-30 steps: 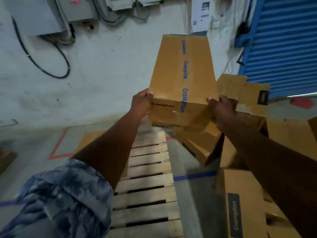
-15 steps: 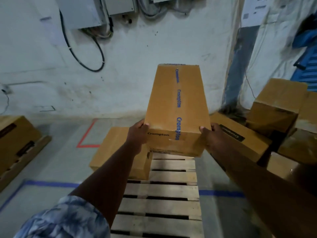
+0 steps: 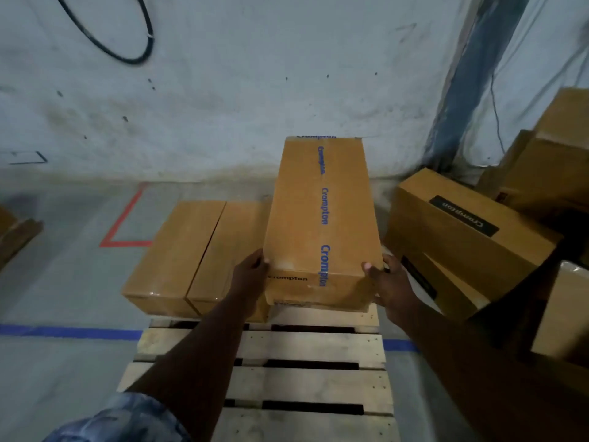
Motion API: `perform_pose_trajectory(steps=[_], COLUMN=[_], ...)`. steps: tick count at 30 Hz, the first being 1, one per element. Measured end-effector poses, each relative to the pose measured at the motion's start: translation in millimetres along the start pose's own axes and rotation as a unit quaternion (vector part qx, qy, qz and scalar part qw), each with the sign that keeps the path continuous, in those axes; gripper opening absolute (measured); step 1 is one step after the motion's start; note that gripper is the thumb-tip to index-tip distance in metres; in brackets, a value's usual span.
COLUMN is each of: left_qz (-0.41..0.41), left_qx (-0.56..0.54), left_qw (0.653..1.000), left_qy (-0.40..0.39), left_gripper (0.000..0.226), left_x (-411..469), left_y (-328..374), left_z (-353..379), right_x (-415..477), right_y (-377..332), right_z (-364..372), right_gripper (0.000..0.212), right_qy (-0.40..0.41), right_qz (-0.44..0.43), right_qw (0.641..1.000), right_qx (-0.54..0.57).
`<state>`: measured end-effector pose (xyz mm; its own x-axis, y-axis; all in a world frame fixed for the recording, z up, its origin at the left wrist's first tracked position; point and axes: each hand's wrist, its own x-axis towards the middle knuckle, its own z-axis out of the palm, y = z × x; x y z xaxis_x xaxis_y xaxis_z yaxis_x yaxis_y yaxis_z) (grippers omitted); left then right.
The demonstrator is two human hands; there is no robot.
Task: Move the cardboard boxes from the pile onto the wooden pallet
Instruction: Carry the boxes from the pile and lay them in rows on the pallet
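I hold a long brown cardboard box (image 3: 320, 224) with blue Crompton tape along its top, lengthwise away from me. My left hand (image 3: 250, 275) grips its near left corner and my right hand (image 3: 387, 282) its near right corner. The box hangs low over the far right part of the wooden pallet (image 3: 306, 352), right beside two cardboard boxes (image 3: 194, 253) that lie side by side on the pallet's far left. I cannot tell whether its underside touches the slats.
The pile of cardboard boxes (image 3: 471, 237) crowds the right side, close to the pallet's edge. A white wall (image 3: 223, 106) with a black cable stands just beyond the pallet. Red tape (image 3: 124, 218) and blue tape (image 3: 70, 332) mark the grey floor on the left.
I have carried the box from the pile on the right over to the pallet and lowered it from chest height to just above the slats beside the two boxes.
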<state>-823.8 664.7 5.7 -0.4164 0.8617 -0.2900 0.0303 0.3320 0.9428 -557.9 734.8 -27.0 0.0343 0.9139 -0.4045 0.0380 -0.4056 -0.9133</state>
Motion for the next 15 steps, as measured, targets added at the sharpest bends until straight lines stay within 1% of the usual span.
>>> perform_pose_trajectory(steps=[3, 5, 8, 12, 15], left_qz=[0.004, 0.009, 0.003, -0.026, -0.029], left_qx=[0.012, 0.028, 0.045, 0.048, 0.062], left_qw=[1.000, 1.000, 0.999, 0.998, 0.997], left_qy=[-0.002, -0.012, -0.020, -0.033, -0.038], left_gripper=[0.023, 0.024, 0.035, 0.036, 0.035], left_x=[49, 80, 118, 156, 180], left_y=[-53, -89, -142, -206, -240], left_z=[0, 2, 4, 4, 1], right_x=[44, 70, 103, 138, 162], right_y=[58, 94, 142, 195, 225], right_z=[22, 35, 52, 74, 88], right_gripper=[0.032, 0.036, 0.046, 0.045, 0.044], right_qy=[0.019, 0.033, 0.044, 0.052, 0.052], right_qz=[0.012, 0.024, 0.022, 0.026, 0.033], right_qw=[1.000, 0.999, 0.999, 0.998, 0.998], right_qx=[-0.002, 0.002, -0.003, -0.013, -0.021])
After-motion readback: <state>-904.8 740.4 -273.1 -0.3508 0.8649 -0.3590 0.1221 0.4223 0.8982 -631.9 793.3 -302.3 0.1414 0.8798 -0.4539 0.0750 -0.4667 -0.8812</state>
